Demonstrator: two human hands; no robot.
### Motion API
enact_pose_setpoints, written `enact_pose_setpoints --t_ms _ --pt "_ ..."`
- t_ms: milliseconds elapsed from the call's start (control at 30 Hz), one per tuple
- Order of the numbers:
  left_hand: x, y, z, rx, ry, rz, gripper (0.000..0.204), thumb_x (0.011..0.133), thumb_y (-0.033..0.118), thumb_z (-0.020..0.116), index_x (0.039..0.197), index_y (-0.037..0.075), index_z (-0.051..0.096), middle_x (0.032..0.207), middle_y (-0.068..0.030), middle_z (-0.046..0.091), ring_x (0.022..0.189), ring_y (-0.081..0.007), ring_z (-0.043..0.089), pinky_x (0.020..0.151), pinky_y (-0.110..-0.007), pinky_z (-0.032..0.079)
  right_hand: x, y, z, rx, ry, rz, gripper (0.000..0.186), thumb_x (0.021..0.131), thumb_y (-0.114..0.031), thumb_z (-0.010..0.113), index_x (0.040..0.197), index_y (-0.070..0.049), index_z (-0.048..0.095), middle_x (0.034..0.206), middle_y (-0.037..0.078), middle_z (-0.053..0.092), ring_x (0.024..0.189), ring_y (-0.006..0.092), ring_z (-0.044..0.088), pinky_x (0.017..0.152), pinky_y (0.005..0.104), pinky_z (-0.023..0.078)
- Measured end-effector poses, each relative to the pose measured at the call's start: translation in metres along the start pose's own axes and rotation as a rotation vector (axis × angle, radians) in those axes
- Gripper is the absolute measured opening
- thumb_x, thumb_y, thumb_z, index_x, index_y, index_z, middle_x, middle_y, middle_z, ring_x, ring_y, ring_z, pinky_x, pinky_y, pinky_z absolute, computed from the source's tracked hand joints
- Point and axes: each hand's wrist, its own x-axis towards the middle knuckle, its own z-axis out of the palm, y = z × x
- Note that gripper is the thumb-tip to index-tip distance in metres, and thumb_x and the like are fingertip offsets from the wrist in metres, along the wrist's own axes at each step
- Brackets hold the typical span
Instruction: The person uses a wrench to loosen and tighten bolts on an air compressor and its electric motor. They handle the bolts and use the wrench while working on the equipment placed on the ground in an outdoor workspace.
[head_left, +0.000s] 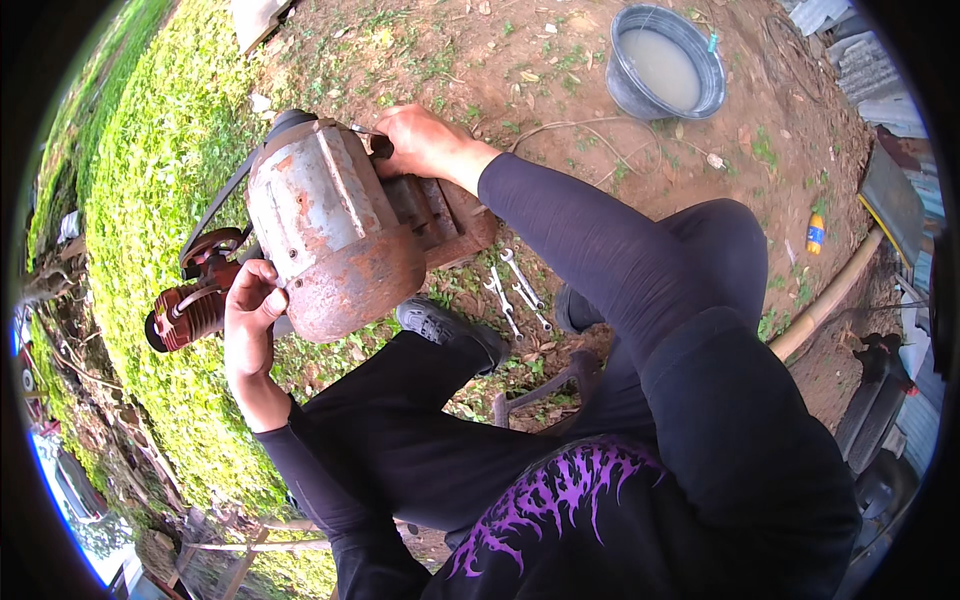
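Observation:
A rusty grey electric motor [320,195] with a domed brown end cover lies in front of me. At its far right end my right hand [418,142] has its fingers closed; a sliver of shiny metal shows beside the fingertips, but what they grip is mostly hidden. On the near left side of the casing, my left hand [252,312] is curled, thumb and forefinger together at a small spot near the end cover's seam. A black drive belt [218,200] runs from the motor's far end toward a red finned compressor pump [192,312].
Several wrenches [518,290] lie on the ground by my shoes. A black bucket [617,85] of murky water stands at the far right. Also rightward are a yellow bottle [816,234] and a bamboo pole [825,300]. A low green hedge [150,170] borders the left.

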Motion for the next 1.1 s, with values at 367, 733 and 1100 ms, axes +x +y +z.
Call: enact_pose_setpoints --t_ms 367,733,1100 --pt "-0.002 0.005 0.003 -0.013 -0.004 -0.017 0.04 0.078 0.021 0.087 0.102 0.009 0.057 0.099 0.004 0.059 0.093 -0.0084 0.054 0.088 -0.025 0.041 0.032 -0.044 -0.027 -0.068 -0.314 0.793 0.016 0.071 -0.009 0.07 0.085 -0.003 0.076 0.087 0.017 0.073 0.087 0.0277 0.074 0.075 0.0349 0.058" --pt "-0.003 0.001 -0.001 -0.01 0.017 0.003 0.042 0.077 0.02 0.088 0.105 0.009 0.058 0.097 0.0047 0.058 0.092 -0.0083 0.054 0.088 -0.025 0.041 0.036 -0.053 -0.022 -0.045 -0.211 0.811 0.02 0.069 -0.005 0.071 0.088 -0.002 0.076 0.101 0.02 0.073 0.101 0.03 0.072 0.082 0.0344 0.058" --pt "0.001 0.004 0.005 -0.019 0.011 0.017 0.042 0.077 0.02 0.088 0.104 0.009 0.059 0.095 0.0055 0.059 0.09 -0.0073 0.055 0.085 -0.023 0.041 0.006 -0.007 0.006 0.302 0.021 0.769 0.006 0.078 -0.005 0.074 0.075 -0.001 0.071 0.074 0.012 0.069 0.063 0.0201 0.062 0.059 0.0373 0.049"
